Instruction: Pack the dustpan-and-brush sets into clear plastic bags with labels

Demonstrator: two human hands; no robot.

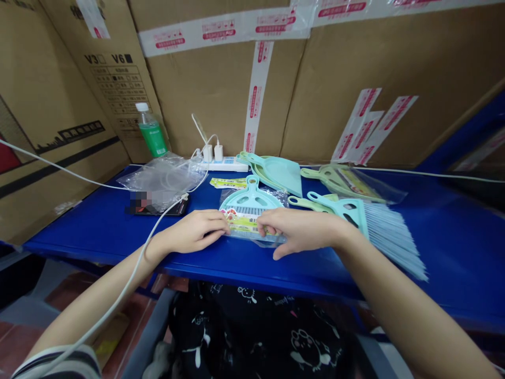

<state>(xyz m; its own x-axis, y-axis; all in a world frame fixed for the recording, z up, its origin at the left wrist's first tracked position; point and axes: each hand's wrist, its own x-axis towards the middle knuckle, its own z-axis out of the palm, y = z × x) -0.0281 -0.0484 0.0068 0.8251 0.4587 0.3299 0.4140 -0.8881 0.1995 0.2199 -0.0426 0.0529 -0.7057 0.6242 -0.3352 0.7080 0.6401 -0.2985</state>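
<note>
A light-blue dustpan (254, 197) with a small brush lies flat in a clear plastic bag (272, 241), handle pointing away from me. A yellow-green printed label (244, 222) covers its lower part. At the bag's left edge, my left hand (197, 230) has its fingers closed together on the plastic. My right hand (294, 229) rests over the bag's right side, fingers bent onto the label and thumb apart. To the right lie a loose blue brush (389, 234) with long bristles and a green handle (310, 203) partly beneath it.
Behind are stacked dustpans (282, 173) and a bagged green dustpan (347, 181). Clear bags (161, 179) cover a dark box (169, 208) at left, near a green bottle (152, 134). A power strip (226, 165) stands against the cardboard (213, 95). A white cable (145, 247) crosses my left arm.
</note>
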